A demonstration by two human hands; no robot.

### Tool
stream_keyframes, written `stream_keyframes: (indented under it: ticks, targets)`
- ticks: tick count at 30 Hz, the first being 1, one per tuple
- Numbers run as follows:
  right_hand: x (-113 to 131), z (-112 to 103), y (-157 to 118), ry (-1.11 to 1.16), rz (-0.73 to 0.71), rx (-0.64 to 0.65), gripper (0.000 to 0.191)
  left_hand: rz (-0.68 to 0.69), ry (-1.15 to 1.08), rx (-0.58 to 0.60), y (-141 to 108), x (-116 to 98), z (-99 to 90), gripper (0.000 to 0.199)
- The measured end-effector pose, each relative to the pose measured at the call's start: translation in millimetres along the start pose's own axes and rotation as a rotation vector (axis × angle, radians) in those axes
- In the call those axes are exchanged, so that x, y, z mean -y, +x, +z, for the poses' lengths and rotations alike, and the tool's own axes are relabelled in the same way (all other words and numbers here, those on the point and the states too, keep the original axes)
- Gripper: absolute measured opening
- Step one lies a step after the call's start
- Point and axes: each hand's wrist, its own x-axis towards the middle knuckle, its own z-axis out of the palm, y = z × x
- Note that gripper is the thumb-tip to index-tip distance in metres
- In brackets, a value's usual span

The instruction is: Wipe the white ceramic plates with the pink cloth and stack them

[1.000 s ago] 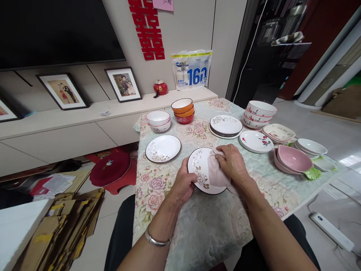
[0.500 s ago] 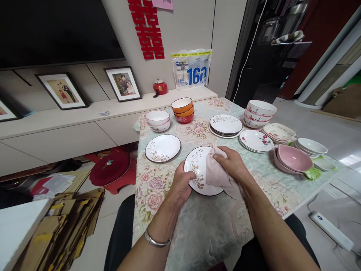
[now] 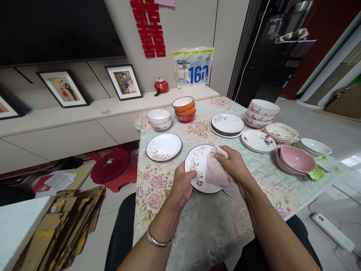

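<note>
A white plate (image 3: 197,160) with a dark rim and brown floral print is held over the near part of the table. My left hand (image 3: 183,180) grips its left edge, thumb on top across the print. My right hand (image 3: 232,162) is closed on a pale pink cloth (image 3: 216,169), pressed against the plate's right side. Part of the cloth hangs below that hand. Just beyond, to the left, lies a similar plate (image 3: 164,146). A stack of matching plates (image 3: 228,123) stands behind, to the right.
A flowered cloth covers the table (image 3: 153,188). White bowls (image 3: 159,118) and orange bowls (image 3: 184,107) stand at its back. On the right are flower-print plates (image 3: 258,141), tall bowls (image 3: 262,111) and pink bowls (image 3: 297,158). Flattened cardboard (image 3: 64,222) lies on the floor at left.
The view has shifted slightly. Both hands keep their grips on the plate and the cloth, and the cloth stays on the plate's right side.
</note>
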Motion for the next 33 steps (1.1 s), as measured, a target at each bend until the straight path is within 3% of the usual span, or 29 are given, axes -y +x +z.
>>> stream_keyframes:
  ticks: [15, 33]
  targets:
    - [-1, -2, -1, 0.015, 0.005, -0.008, 0.029, 0.009, 0.05, 0.081, 1, 1, -3.6, 0.069]
    - [11, -3, -4, 0.099, 0.001, 0.007, 0.023, 0.05, 0.132, 0.002, 1, 1, -3.8, 0.068]
